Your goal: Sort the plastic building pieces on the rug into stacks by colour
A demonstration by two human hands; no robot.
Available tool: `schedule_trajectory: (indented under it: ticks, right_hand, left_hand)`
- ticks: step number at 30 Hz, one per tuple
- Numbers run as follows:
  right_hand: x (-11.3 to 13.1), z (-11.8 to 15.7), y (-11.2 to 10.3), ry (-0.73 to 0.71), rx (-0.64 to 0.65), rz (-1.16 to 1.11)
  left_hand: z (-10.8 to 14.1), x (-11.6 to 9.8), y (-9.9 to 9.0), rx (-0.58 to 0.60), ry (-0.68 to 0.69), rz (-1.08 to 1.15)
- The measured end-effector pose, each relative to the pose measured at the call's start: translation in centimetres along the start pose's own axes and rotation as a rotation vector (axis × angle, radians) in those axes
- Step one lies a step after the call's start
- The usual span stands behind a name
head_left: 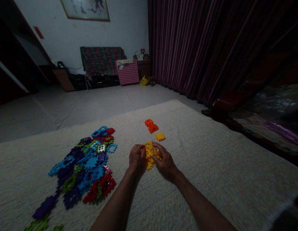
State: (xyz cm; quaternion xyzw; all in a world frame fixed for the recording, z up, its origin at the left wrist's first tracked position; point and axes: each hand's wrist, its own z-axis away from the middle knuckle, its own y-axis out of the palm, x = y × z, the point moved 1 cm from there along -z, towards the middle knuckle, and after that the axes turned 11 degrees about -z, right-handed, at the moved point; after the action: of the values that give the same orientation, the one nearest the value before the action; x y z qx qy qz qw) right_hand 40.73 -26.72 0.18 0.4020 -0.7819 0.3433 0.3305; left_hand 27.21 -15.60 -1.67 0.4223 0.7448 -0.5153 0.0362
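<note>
Between my two hands is a cluster of yellow interlocking plastic pieces (149,152) with toothed edges. My left hand (136,158) is closed on its left side, the thumb and fingers pinching the edge. On the right side, my right hand (164,160) grips the same pieces, thumb in front and fingers behind. How the yellow pieces join is partly hidden by the fingers. Just beyond my hands lies a single yellow toothed piece (160,136), flat on the cover. Behind it are several orange pieces (151,126) lying together.
A spread-out heap of blue, purple, green and red toothed pieces (91,162) lies to the left, with a white window-shaped piece (101,148) on it. The quilted cream cover (199,154) ends at the tiled floor (110,102). Dark purple curtains (187,45) hang at the right.
</note>
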Motion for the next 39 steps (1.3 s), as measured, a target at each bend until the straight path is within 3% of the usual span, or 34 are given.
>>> schedule_trajectory:
  ticks: [4,8,13,17,24,27,31,39]
  right_hand:
    - [0.5,-0.2,0.2,0.023,-0.039,-0.008]
    - [0.5,-0.6,-1.2,0.034,-0.127,0.025]
    - [-1.9,-0.9,-4.1,0.203,-0.191,0.051]
    - [-4.2,-0.7,-5.3,0.265,-0.154,0.176]
    - [-4.3,-0.7,-5.4,0.217,-0.204,0.46]
    - [-3.1,-0.8,-5.1,0.292,-0.238,0.593]
    - [-2.1,-0.9,-4.4,0.385,-0.185,0.756]
    - [-2.4,-1.0,-4.2,0.425,-0.142,0.8]
  left_hand:
    - [0.0,0.1,0.2,-0.005,0.002,0.006]
    - [0.0,0.3,0.4,0.001,0.01,0.0]
    - [0.0,0.5,0.5,-0.003,0.024,0.003]
    - [0.0,0.5,0.5,0.003,0.029,-0.006]
    - [0.1,0.3,0.3,0.008,0.029,-0.016]
    - [0.0,0.3,0.2,-0.008,0.029,-0.013]
    - [0.0,0.2,0.2,-0.006,0.021,-0.009]
    - [-0.1,0.2,0.3,0.026,0.011,-0.01]
